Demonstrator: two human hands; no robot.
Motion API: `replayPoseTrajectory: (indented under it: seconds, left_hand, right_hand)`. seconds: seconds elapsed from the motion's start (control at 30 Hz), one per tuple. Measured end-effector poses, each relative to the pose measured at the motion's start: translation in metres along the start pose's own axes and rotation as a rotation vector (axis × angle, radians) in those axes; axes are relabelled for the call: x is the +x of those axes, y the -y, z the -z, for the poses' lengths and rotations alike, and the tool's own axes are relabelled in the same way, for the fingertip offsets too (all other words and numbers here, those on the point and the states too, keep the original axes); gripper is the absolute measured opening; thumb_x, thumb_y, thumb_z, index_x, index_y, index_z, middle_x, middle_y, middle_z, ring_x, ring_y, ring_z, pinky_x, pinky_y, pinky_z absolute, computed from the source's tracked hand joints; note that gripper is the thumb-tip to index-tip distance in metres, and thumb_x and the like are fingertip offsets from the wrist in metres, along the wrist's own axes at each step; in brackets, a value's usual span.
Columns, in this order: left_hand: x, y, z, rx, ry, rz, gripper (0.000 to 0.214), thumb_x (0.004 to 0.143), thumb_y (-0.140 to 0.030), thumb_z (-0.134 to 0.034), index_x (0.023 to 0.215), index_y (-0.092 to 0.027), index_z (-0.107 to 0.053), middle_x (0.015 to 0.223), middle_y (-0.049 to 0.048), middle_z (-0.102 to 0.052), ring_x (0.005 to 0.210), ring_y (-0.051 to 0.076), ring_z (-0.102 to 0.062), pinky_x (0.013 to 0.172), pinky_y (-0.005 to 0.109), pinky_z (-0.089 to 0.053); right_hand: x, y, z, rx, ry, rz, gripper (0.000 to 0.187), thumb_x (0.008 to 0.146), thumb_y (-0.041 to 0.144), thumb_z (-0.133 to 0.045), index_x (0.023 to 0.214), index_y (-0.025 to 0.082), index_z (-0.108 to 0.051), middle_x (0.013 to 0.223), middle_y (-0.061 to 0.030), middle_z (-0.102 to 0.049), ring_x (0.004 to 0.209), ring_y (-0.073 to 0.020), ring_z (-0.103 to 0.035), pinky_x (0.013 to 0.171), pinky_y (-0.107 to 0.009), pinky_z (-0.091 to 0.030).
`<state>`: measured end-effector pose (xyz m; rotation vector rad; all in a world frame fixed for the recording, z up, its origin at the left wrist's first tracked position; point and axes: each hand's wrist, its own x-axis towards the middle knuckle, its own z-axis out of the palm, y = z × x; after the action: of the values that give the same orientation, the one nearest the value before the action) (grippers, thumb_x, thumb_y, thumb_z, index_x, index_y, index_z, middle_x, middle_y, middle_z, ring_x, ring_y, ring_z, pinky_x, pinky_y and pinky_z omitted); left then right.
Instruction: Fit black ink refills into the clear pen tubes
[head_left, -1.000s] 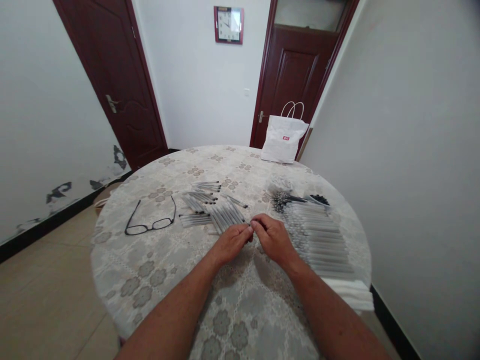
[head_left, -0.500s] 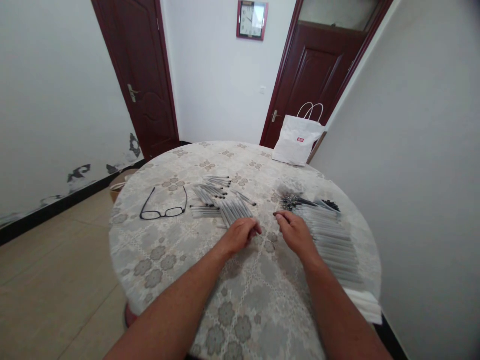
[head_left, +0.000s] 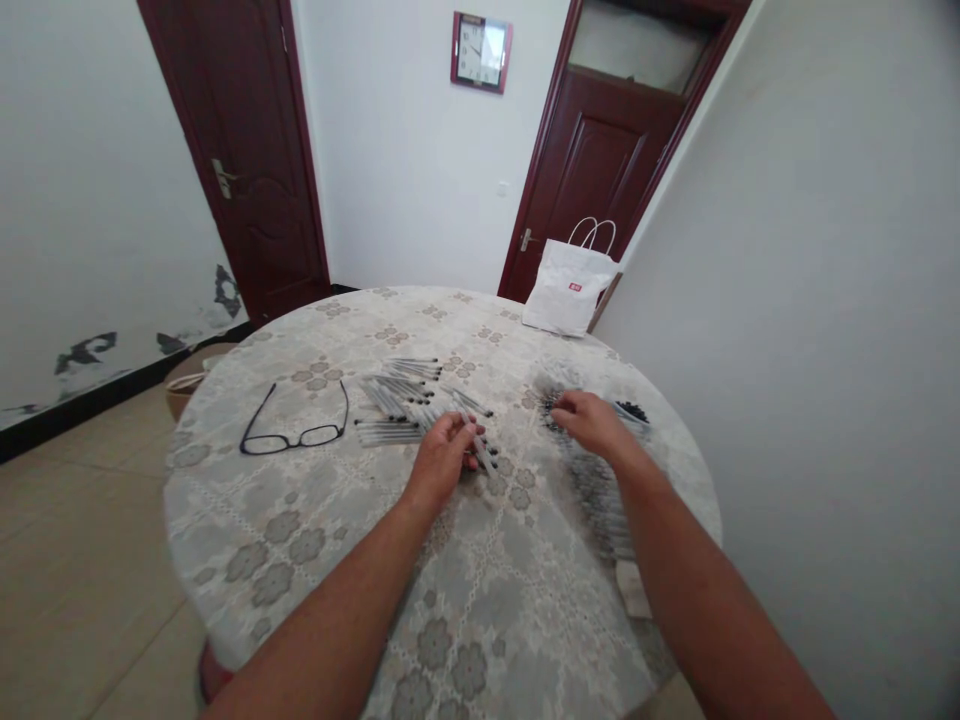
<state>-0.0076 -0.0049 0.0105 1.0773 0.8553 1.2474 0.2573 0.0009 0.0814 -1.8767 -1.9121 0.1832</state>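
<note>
My left hand (head_left: pixel 444 450) is closed on a slim translucent pen barrel (head_left: pixel 484 456), which slants toward the middle of the table. Beside and beyond that hand lie loose bundles of similar pens with black ends (head_left: pixel 394 392). On the right, my right hand (head_left: pixel 592 425) reaches over a heap of small dark pen parts (head_left: pixel 551 408), its thumb and fingertips pinched together. Whatever is between those fingertips is too small to make out. Under and beside the right forearm lies a row of clear pen barrels (head_left: pixel 596 485), blurred and partly covered.
Black-framed glasses (head_left: pixel 292 440) lie at the left of the round table, on a floral tablecloth (head_left: pixel 300 570). A white paper bag (head_left: pixel 568 290) stands at the far right edge. More small black parts (head_left: pixel 632 411) sit past the right wrist.
My left hand has shifted left and now shows a pen barrel in its fingers. My right hand has moved over the small dark parts. The view has turned a little right.
</note>
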Motion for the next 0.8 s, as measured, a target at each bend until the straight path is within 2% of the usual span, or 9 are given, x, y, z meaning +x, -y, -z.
replayPoseTrajectory:
  seconds: [0.1,0.17,0.2,0.27,0.37,0.43,0.47,0.63,0.8]
  left_hand:
    - [0.001,0.002,-0.001,-0.027,0.005,-0.004,0.036,0.077,-0.046,-0.073,0.097,-0.017,-0.063,0.084,0.0034,-0.068,0.07,0.016,-0.066,0.061,0.029,-0.058]
    - [0.002,0.003,-0.001,-0.033,0.004,-0.004,0.036,0.076,-0.046,-0.074,0.095,-0.017,-0.063,0.08,0.0023,-0.066,0.071,0.017,-0.066,0.064,0.031,-0.059]
    - [0.002,0.003,-0.001,-0.027,-0.002,-0.009,0.036,0.075,-0.046,-0.075,0.094,-0.017,-0.064,0.08,0.0021,-0.066,0.072,0.017,-0.066,0.063,0.03,-0.059]
    - [0.002,0.003,-0.001,-0.01,-0.017,-0.019,0.034,0.076,-0.044,-0.075,0.093,-0.017,-0.064,0.079,0.0018,-0.065,0.073,0.017,-0.065,0.061,0.028,-0.058]
    - [0.001,0.002,-0.001,-0.039,-0.015,-0.019,0.032,0.077,-0.043,-0.076,0.093,-0.018,-0.062,0.079,0.0011,-0.064,0.075,0.018,-0.066,0.059,0.027,-0.057]
    - [0.0,0.0,-0.002,-0.083,0.0,-0.01,0.034,0.076,-0.042,-0.077,0.097,-0.019,-0.061,0.08,0.0005,-0.065,0.076,0.018,-0.067,0.063,0.029,-0.059]
    - [-0.001,-0.001,-0.003,-0.099,0.009,-0.004,0.036,0.076,-0.041,-0.078,0.098,-0.02,-0.06,0.08,0.0001,-0.065,0.076,0.018,-0.068,0.064,0.03,-0.06]
    - [-0.004,-0.007,-0.004,-0.085,0.068,0.05,0.04,0.075,-0.039,-0.08,0.103,-0.019,-0.059,0.079,0.0003,-0.068,0.076,0.018,-0.07,0.069,0.032,-0.061]
    - [-0.004,-0.007,-0.004,0.038,0.065,0.085,0.041,0.076,-0.049,-0.077,0.099,-0.016,-0.068,0.081,0.0056,-0.071,0.077,0.021,-0.071,0.066,0.031,-0.06]
  right_hand:
    - [0.031,-0.016,0.015,0.021,-0.285,-0.108,0.035,0.089,0.03,-0.056,0.118,0.017,-0.069,0.098,-0.0077,-0.076,0.077,-0.018,-0.066,0.075,-0.029,-0.047]
    - [0.038,-0.021,0.018,0.07,-0.349,-0.128,0.045,0.09,0.028,-0.054,0.133,0.017,-0.061,0.107,-0.0085,-0.076,0.075,-0.0171,-0.068,0.077,-0.029,-0.048]
    - [0.036,-0.019,0.017,0.084,-0.344,-0.123,0.045,0.09,0.028,-0.054,0.133,0.017,-0.062,0.108,-0.0087,-0.075,0.074,-0.0168,-0.068,0.077,-0.029,-0.049]
    - [0.022,-0.009,0.01,0.107,-0.268,-0.08,0.036,0.091,0.03,-0.054,0.121,0.017,-0.069,0.105,-0.0085,-0.076,0.07,-0.0166,-0.067,0.076,-0.029,-0.049]
    - [-0.018,0.018,-0.012,0.229,-0.02,0.029,0.026,0.093,0.034,-0.053,0.1,0.019,-0.073,0.09,-0.0045,-0.076,0.063,-0.0154,-0.065,0.067,-0.028,-0.048]
    - [-0.046,0.038,-0.028,0.336,0.113,0.084,0.026,0.094,0.036,-0.053,0.096,0.02,-0.073,0.085,-0.0023,-0.075,0.062,-0.0149,-0.065,0.064,-0.026,-0.047]
    - [-0.057,0.046,-0.035,0.375,0.138,0.104,0.025,0.094,0.036,-0.053,0.095,0.021,-0.073,0.085,-0.0017,-0.074,0.064,-0.0147,-0.065,0.064,-0.026,-0.047]
    - [-0.088,0.061,-0.052,0.461,0.066,0.098,0.021,0.095,0.032,-0.056,0.098,0.021,-0.073,0.088,-0.0012,-0.074,0.073,-0.0152,-0.066,0.069,-0.026,-0.047]
    - [-0.097,0.046,-0.035,0.32,0.013,0.137,0.014,0.094,0.028,-0.059,0.1,0.021,-0.071,0.089,-0.0026,-0.073,0.083,-0.0174,-0.066,0.077,-0.028,-0.046]
